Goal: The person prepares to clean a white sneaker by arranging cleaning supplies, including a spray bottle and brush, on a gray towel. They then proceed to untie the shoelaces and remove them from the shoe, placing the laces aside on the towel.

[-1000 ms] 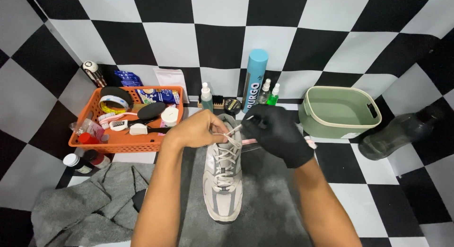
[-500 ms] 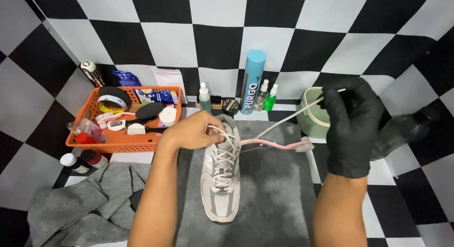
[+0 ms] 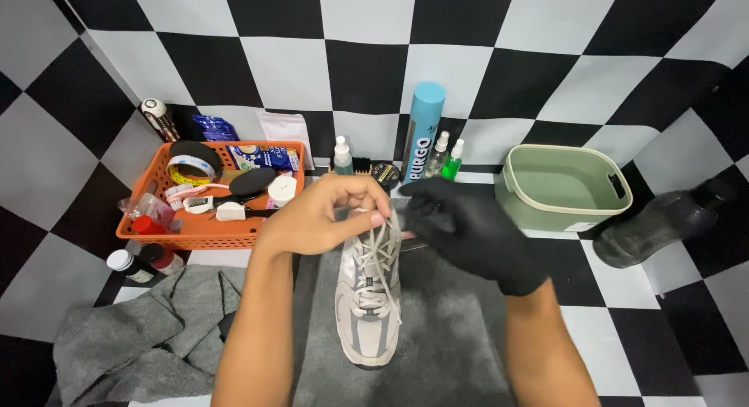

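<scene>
Head view shows the bare left hand [image 3: 320, 217] pinching the pale laces [image 3: 380, 247] atop the grey-and-white mesh sneaker [image 3: 368, 298] at centre, while the black-gloved right hand [image 3: 468, 228], at three o'clock, closes on them too.

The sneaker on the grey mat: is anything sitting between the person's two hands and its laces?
Nothing visible does. The bare left hand and the black-gloved right hand are both already at the top of the sneaker, with left fingers on the laces. The orange basket and green tub stand off to the sides.
</scene>
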